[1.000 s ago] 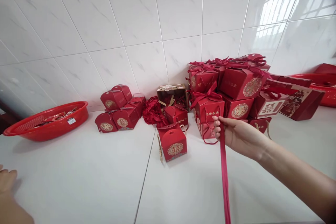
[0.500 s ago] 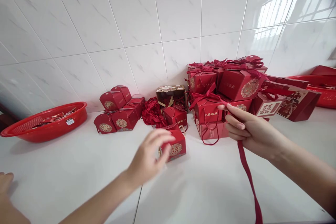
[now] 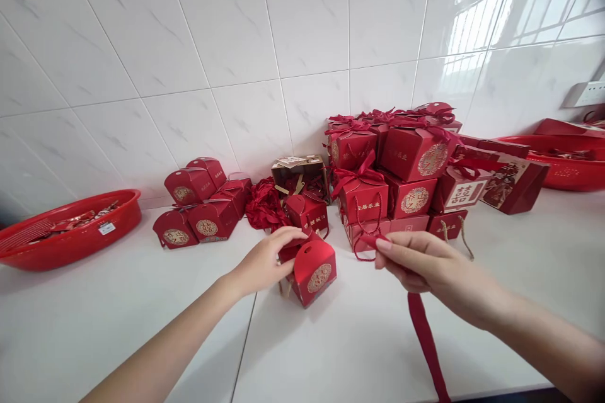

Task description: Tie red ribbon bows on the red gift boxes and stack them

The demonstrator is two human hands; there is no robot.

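My left hand (image 3: 266, 261) grips a small red gift box (image 3: 312, 272) with a gold round emblem and a handle top; the box sits tilted on the white counter (image 3: 142, 321). My right hand (image 3: 428, 267) is closed in a pinch on a long red ribbon (image 3: 428, 346) that hangs down past the counter's front edge. The two hands are close together, with the ribbon's end just right of the box.
A stack of red gift boxes with bows (image 3: 401, 164) stands against the tiled wall behind. A smaller group of red boxes (image 3: 198, 208) lies to the left, beside a bunch of red ribbon (image 3: 265, 204) and an open cardboard box (image 3: 299, 170). Red basins sit at far left (image 3: 61, 233) and far right (image 3: 567, 164).
My left hand came in from the lower left and took hold of the small red box, pulling it nearer. My right hand drew the ribbon down and left toward the box.
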